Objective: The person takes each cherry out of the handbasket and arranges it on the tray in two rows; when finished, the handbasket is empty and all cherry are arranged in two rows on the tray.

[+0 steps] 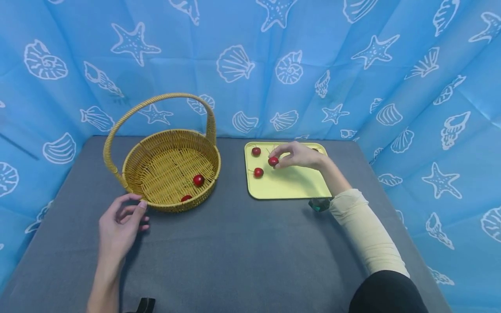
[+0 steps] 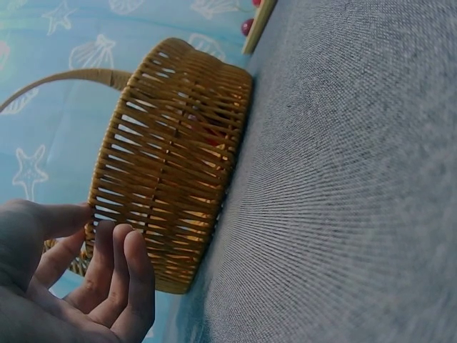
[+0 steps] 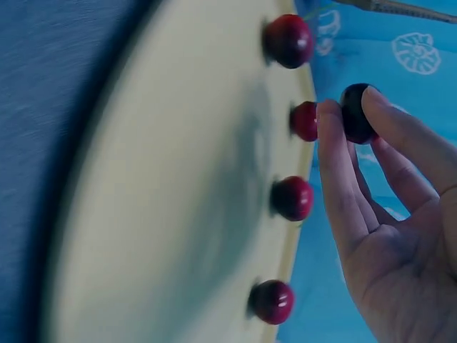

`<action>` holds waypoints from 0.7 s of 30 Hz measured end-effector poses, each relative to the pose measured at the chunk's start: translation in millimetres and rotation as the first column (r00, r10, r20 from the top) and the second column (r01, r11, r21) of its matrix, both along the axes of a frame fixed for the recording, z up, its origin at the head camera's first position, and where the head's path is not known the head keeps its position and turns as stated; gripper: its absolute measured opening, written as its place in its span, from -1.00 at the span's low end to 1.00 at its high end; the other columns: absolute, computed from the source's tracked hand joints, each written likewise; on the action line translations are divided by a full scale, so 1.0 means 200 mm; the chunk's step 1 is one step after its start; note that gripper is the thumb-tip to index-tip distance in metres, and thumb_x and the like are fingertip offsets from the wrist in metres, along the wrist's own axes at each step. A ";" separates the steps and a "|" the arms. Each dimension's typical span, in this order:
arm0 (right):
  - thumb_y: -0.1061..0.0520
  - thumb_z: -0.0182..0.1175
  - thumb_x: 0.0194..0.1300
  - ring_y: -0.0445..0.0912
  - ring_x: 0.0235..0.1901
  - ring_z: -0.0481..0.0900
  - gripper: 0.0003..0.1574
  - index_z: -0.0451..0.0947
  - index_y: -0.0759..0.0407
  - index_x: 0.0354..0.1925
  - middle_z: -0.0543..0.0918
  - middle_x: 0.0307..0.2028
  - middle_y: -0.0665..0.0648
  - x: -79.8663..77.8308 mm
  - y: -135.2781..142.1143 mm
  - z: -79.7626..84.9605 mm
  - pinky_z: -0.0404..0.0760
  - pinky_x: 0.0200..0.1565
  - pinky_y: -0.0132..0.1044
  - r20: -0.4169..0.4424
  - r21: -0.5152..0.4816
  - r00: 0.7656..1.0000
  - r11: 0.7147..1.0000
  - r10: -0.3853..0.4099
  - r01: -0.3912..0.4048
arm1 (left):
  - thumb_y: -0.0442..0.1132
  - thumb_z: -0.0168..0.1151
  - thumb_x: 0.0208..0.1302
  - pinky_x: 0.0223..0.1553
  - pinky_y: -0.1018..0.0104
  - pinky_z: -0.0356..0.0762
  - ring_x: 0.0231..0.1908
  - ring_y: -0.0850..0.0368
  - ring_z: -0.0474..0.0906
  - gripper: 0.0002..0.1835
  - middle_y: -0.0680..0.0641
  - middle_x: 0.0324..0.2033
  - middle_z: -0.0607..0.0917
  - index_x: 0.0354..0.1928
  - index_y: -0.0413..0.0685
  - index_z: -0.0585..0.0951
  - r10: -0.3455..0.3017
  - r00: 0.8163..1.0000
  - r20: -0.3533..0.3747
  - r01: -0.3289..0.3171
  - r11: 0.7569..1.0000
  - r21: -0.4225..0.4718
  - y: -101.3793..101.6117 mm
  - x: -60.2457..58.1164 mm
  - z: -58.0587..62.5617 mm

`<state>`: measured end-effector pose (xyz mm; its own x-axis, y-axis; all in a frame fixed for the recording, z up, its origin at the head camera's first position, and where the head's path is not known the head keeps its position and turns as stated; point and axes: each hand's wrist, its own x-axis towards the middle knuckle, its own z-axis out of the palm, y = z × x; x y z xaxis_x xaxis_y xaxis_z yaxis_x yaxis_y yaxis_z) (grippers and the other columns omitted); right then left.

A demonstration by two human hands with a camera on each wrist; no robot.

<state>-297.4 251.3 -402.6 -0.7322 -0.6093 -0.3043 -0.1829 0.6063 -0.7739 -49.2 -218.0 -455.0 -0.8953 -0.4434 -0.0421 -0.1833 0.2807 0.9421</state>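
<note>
My right hand point(image 1: 299, 155) pinches a red cherry point(image 1: 272, 161) between thumb and fingertips, held above the pale yellow tray point(image 1: 289, 191). In the right wrist view this cherry point(image 3: 357, 114) looks dark against the curtain. Several more cherries lie on the tray, among them one near its left edge point(image 1: 258, 172) and one at its back left corner point(image 1: 256, 151). On the left, my left hand point(image 1: 119, 226) grips the rim of a wicker basket point(image 1: 168, 139) with thumb and index finger; its other fingers curl loosely outside the wall point(image 2: 171, 164). Inside the basket lie two cherries point(image 1: 198, 180).
The basket's tall handle point(image 1: 156, 99) arches above it. A dark green object point(image 1: 319, 204) sits by the tray's front right corner, partly under the right wrist. Grey cloth point(image 1: 235, 252) covers the table, and a blue shell-print curtain point(image 1: 250, 100) rises behind it.
</note>
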 end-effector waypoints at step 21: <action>0.28 0.50 0.34 -0.01 -0.11 0.73 -0.50 0.66 0.34 0.21 0.77 0.11 0.37 0.04 0.05 -0.20 0.75 -0.19 -0.37 -0.103 -0.020 0.995 1.000 -0.013 0.011 | -0.07 0.32 0.58 -0.35 0.42 0.85 -0.34 0.31 0.78 -0.65 0.25 -0.32 0.77 0.29 0.08 0.58 -0.014 1.000 0.004 0.014 0.999 0.031 -0.01 0.00 0.00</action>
<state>-289.3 261.7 -442.6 -0.7662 -0.6056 -0.2146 -0.2554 0.5936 -0.7632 -49.6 -220.0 -455.3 -0.9012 -0.4293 -0.0596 -0.1838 0.2541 0.9496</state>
